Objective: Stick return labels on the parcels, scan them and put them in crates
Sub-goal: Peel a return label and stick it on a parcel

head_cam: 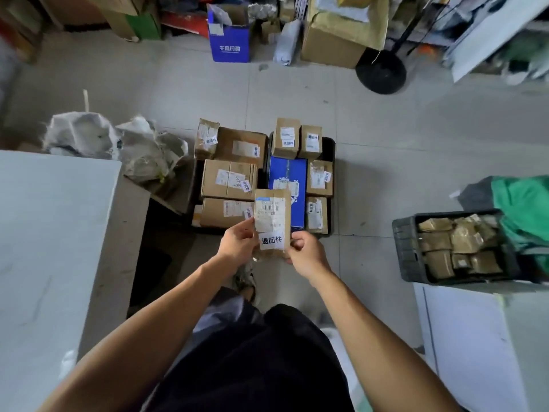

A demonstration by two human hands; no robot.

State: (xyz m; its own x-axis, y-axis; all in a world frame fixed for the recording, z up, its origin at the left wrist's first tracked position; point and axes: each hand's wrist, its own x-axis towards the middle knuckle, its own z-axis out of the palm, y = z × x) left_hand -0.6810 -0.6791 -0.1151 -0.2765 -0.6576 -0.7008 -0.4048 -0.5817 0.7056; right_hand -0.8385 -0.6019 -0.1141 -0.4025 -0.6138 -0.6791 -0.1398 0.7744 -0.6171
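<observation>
Both hands hold a small brown cardboard parcel (273,224) upright above the floor, the left hand (237,243) pinching its left edge and the right hand (306,252) gripping its lower right corner. A white return label (271,240) with black characters sits on its lower front, under a shipping label. Beyond it, a black crate (329,147) on the tiled floor holds labelled boxes, including a blue box (286,173).

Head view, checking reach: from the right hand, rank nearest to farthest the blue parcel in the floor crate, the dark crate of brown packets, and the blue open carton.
1. Blue parcel, just beyond the right hand.
2. Dark crate of brown packets, to its right.
3. Blue open carton, far ahead.
</observation>
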